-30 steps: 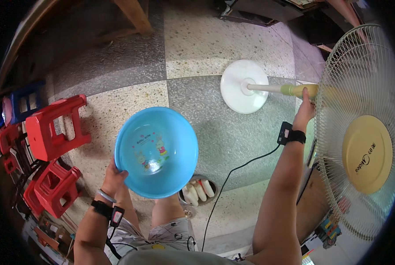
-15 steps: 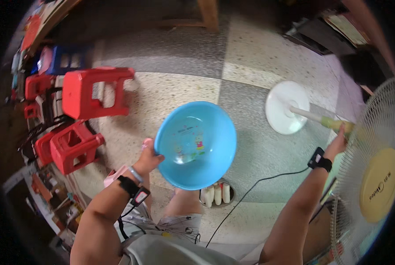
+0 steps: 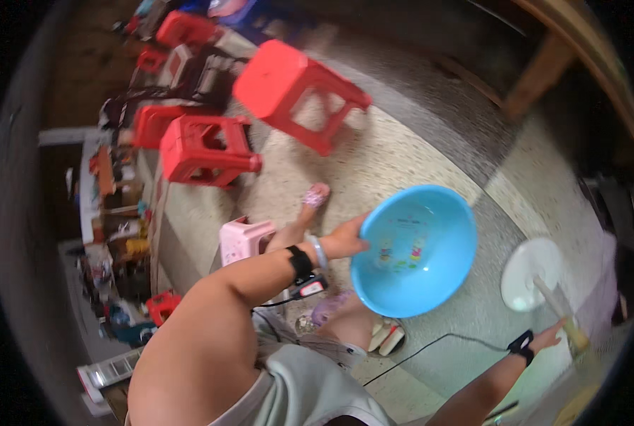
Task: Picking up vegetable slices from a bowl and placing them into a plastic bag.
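A round light-blue plastic basin [image 3: 441, 252] with small cartoon prints on its bottom hangs tilted above the floor. My left hand [image 3: 346, 238] is shut on its left rim, thumb on the inner side. On the right is a standing fan with a white round base [image 3: 533, 273] and a pole with a yellow-green section [image 3: 578, 335]. My right hand [image 3: 546, 338] is at that section, a finger stretched toward it; blur hides whether it grips. Only a blurred part of the fan's cage shows at the lower right.
Red plastic stools [image 3: 278, 82] stand at the upper left, a small pink stool [image 3: 244, 240] beside my leg. A black cable [image 3: 444, 339] runs across to my right wrist. A wooden leg [image 3: 540, 78] stands at the upper right. Cluttered shelves [image 3: 122, 213] fill the left.
The view has swung left, so stools, basin and fan appear shifted right and turned. My left hand still holds the basin. The fan's cage has mostly left the view.
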Demonstrator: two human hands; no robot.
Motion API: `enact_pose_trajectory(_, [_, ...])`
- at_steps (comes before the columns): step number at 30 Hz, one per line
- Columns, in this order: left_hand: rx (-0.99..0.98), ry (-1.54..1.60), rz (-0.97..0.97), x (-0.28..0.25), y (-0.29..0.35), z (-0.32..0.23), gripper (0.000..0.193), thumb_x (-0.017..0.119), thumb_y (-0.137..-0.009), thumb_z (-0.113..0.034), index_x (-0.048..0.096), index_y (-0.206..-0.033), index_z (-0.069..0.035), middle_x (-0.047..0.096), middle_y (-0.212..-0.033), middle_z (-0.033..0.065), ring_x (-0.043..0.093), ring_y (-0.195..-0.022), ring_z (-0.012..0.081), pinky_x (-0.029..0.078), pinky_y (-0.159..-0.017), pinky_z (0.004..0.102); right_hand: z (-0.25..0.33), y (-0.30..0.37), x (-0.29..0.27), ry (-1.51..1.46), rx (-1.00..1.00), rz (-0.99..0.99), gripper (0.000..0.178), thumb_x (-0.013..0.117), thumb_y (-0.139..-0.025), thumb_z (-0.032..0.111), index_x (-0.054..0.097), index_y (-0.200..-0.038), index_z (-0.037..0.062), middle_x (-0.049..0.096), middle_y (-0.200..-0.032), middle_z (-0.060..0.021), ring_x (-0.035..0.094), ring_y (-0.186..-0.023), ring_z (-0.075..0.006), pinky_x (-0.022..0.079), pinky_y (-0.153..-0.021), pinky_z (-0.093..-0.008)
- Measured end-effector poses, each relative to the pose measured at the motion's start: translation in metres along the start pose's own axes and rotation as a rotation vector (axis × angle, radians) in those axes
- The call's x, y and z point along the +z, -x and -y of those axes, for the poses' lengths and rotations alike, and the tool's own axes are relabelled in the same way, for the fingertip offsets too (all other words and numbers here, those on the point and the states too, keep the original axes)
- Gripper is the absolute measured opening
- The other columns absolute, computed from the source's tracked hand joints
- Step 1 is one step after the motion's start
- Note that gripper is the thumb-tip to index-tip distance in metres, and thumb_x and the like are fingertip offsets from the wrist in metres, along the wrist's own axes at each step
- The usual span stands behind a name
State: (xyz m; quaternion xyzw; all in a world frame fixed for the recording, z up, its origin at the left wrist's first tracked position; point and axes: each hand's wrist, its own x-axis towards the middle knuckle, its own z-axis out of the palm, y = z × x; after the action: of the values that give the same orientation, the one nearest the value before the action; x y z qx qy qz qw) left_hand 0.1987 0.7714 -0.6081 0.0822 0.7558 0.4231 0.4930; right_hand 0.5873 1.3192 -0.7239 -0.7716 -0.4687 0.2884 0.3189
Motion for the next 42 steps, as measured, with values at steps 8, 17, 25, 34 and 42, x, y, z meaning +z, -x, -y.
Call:
enact_pose_trajectory(8, [-0.053,0.159,-0.086,-0.146,0.023,0.025,0.073,0.063,-0.073,0.003,0.036,-0.141,-0.007,0.058,-0.122,0.0111,0.053,-0.114,0.0187,0.044,-0.097,0.0316,0.013,0.322,0.076,0.000,0.344,1.009,0.078,0.046,-0.090,0.061,0.030,-0.144,0.0066,0.036,-0.144,-0.0172,0.040,-0.129,-0.0305,0.027,-0.107,-0.0488])
enact_pose_trajectory(17, [0.135,0.371,-0.240,-0.364,0.078,0.049,0.070,0.062,-0.073,-0.005,0.038,-0.139,-0.003,0.059,-0.115,0.0080,0.055,-0.103,0.0154,0.045,-0.091,0.0296,0.152,0.634,0.154,-0.161,0.215,1.417,0.055,0.055,-0.094,0.033,0.039,-0.137,0.0025,0.048,-0.134,-0.0115,0.047,-0.122,-0.0252,0.039,-0.101,-0.0371])
enact_pose_trajectory(25, [0.171,0.759,-0.463,-0.502,0.094,0.080,0.072,0.065,-0.079,-0.007,0.031,-0.142,-0.001,0.050,-0.130,0.0124,0.055,-0.109,0.0175,0.045,-0.095,0.0310,0.241,0.783,0.239,0.084,0.047,1.433,0.046,0.059,-0.084,0.003,0.046,-0.128,-0.0045,0.057,-0.119,-0.0140,0.057,-0.102,-0.0232,0.046,-0.090,-0.0337])
enact_pose_trajectory(34, [0.223,0.809,-0.655,-0.523,0.056,0.134,0.084,0.066,-0.084,-0.010,0.011,-0.147,-0.001,0.040,-0.138,0.0180,0.048,-0.122,0.0251,0.042,-0.099,0.0327,0.234,0.863,0.330,0.119,-0.225,1.310,0.038,0.058,-0.080,0.001,0.054,-0.118,-0.0056,0.064,-0.107,-0.0124,0.061,-0.093,-0.0211,0.047,-0.083,-0.0320])
enact_pose_trajectory(42, [0.202,0.696,-0.735,-0.524,0.033,0.127,0.086,0.062,-0.083,-0.003,0.007,-0.149,-0.010,0.040,-0.139,0.0157,0.043,-0.125,0.0237,0.040,-0.102,0.0341,0.248,0.871,0.338,0.190,-0.089,1.400,0.041,0.061,-0.088,0.015,0.051,-0.124,-0.0008,0.061,-0.112,-0.0123,0.061,-0.096,-0.0217,0.051,-0.078,-0.0338])
